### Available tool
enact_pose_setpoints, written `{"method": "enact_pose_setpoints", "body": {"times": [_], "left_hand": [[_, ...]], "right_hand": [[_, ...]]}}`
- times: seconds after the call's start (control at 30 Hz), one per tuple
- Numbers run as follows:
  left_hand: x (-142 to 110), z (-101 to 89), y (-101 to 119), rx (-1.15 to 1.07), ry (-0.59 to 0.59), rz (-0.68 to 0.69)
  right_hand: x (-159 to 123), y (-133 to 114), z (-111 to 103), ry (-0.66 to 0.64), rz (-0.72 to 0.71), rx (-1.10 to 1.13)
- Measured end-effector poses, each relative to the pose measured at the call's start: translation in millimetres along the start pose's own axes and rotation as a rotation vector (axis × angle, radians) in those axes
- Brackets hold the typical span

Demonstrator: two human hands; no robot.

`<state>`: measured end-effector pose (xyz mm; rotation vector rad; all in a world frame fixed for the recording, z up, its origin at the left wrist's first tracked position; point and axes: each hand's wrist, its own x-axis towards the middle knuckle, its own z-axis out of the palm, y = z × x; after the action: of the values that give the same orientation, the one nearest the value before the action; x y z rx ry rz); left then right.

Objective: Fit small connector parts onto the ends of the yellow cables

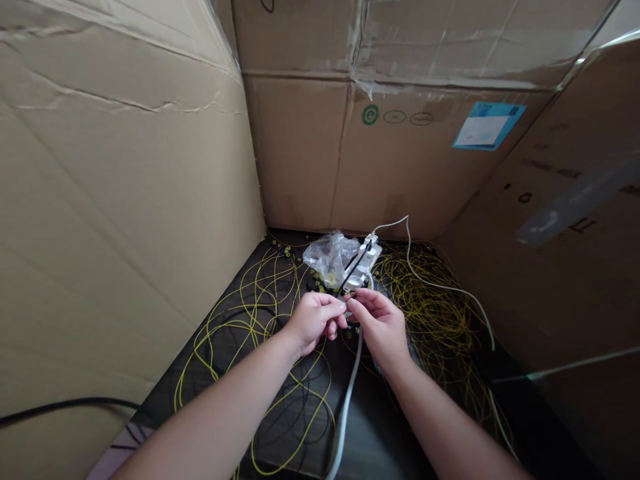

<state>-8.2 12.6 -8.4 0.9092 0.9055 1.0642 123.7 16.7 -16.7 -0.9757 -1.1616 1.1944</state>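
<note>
My left hand (316, 320) and my right hand (383, 325) meet over the middle of the dark table. Thumb and fingers of each are closed in a pinch, fingertips nearly touching. Whatever lies between them is too small and too covered to name. Just beyond the fingertips is a white power strip (356, 275) with a black cord lying along it. A crumpled clear plastic bag (327, 252) rests against its left side. Small black and yellow pieces are scattered around the bag and under my hands.
Thin yellow cables (255, 327) loop loosely on the left, and a dense yellow coil (435, 307) lies on the right. A thick white cable (349, 400) runs toward me. Tall cardboard walls (300, 153) enclose the back and both sides. A black cable (70, 403) crosses the lower left.
</note>
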Motion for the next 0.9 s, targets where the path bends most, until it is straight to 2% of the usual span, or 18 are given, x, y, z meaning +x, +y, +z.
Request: {"method": "enact_pose_setpoints", "body": {"times": [0.9], "left_hand": [[0.9,1.2,-1.2,0.088,0.034,0.039]], "right_hand": [[-0.8,1.2,2.2,-0.028,0.036,0.026]]}}
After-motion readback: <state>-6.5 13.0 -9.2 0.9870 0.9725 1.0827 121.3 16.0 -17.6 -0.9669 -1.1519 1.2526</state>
